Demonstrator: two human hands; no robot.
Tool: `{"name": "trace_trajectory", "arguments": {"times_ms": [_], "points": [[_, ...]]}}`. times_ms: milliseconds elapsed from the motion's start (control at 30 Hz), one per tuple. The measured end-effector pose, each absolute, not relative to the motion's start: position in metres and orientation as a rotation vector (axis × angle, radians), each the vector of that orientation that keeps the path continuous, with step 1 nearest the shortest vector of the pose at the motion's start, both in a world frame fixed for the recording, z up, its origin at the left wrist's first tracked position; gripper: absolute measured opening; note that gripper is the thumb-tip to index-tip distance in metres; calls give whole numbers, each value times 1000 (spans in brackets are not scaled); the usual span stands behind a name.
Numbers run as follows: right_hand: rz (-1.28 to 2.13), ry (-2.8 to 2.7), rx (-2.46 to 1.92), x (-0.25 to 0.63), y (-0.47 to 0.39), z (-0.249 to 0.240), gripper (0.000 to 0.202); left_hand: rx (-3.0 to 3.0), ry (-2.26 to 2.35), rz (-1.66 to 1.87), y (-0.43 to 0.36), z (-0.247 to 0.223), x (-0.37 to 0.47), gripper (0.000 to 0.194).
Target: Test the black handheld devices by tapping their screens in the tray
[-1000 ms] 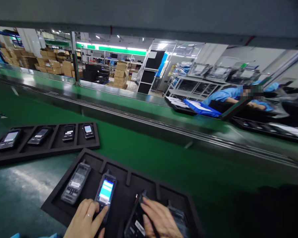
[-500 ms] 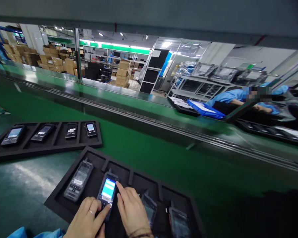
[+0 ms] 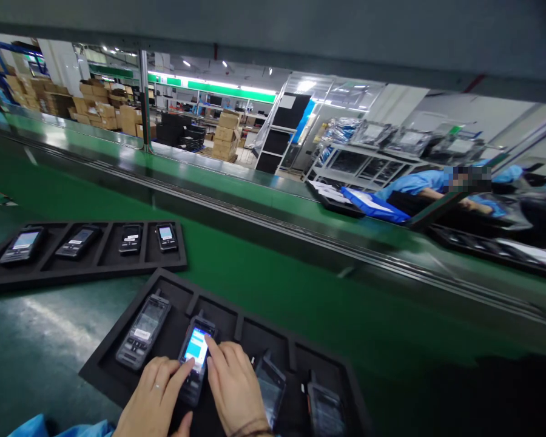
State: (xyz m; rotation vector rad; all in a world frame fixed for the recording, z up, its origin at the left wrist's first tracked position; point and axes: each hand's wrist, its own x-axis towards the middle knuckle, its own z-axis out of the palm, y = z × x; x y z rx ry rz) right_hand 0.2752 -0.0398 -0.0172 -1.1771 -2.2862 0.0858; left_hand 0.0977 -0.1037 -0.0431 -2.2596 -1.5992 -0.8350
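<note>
Both hands rest open-fingered on the lit handset [image 3: 195, 355] in the near tray [image 3: 118, 358]: left hand [image 3: 152, 397], right hand [image 3: 234, 388].

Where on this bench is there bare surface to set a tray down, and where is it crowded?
Bare green belt lies open right of the far tray and beyond the near tray. A grey-green patch sits between the trays. Crowded: the near tray, where the left hand and right hand touch the lit handset.
</note>
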Motion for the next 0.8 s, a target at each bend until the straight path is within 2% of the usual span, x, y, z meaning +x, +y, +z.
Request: {"name": "trace_trajectory", "arguments": {"times_ms": [200,300,800], "points": [[150,-2215,-1188,277,-41,-14,34,-2281,-1475,-830,-101,-33,94,53],[144,-2197,-1169,278,-42,-12,32,-2228,-1559,-854,-100,-35,95,50],[154,-2194,-1089,276,-45,-12,27,-2230,-1562,-834,-100,-43,94,51]]}}
